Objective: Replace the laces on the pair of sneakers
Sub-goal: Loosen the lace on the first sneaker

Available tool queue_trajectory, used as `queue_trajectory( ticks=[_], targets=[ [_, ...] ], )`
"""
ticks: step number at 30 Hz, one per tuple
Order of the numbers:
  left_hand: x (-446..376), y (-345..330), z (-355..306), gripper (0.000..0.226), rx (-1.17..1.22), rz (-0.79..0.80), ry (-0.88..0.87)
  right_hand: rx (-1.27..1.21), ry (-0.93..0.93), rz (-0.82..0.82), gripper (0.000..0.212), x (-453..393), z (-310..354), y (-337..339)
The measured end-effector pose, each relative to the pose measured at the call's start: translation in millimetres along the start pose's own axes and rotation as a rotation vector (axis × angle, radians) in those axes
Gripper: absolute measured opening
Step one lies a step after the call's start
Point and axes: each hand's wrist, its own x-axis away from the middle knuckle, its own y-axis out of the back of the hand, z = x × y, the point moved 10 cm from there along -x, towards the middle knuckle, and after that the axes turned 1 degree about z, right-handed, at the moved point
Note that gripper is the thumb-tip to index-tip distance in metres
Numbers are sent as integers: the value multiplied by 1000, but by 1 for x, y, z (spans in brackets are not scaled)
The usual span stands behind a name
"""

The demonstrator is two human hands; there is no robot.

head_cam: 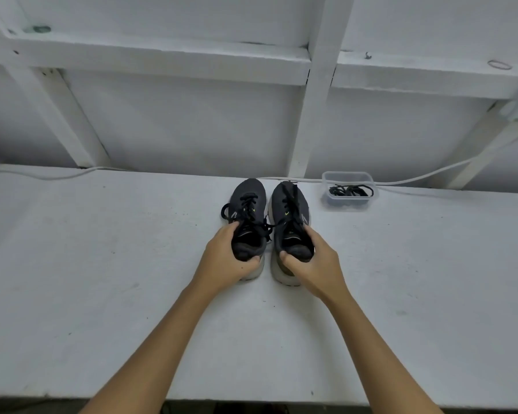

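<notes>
While both sneakers (268, 222) sit near the table's (102, 264) far edge, my left hand (225, 258) and right hand (314, 264) hold their heels with curled fingers. They look light and soft; the stiff heel seems best to grab.

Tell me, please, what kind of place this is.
Probably a plain workshop or utility room: a white-painted workbench, bare white framing on the wall behind, and a loose white cable running along the back edge.

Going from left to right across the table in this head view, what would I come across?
Left hand gripping the left sneaker → right sneaker, gripped by the right hand → clear tub holding black laces.
</notes>
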Motion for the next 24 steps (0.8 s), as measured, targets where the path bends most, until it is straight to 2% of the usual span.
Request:
queue_trajectory(
  ticks=[6, 9, 13, 18, 22, 24],
  targets=[
    [44, 13, 2, 82, 16, -45, 21, 5, -7, 15, 75, 44, -2, -4],
    [65, 18, 3, 77, 10, -79, 37, 16, 12, 16, 70, 58, -2, -4],
    [80, 25, 8, 76, -2, -137, 77, 18, 1, 24, 76, 61, -1, -3],
    [82, 27, 3, 78, -44, -130, 76, 111, 83, 46, 65, 57, 20, -2],
    [85, 35, 2, 71, -60, -193, 94, 209, 104, -124, 75, 61, 36, 10],
    [85, 37, 1, 68, -71, -222, 100, 206, 209, -248, 58, 61, 62, 13]
  ],
)
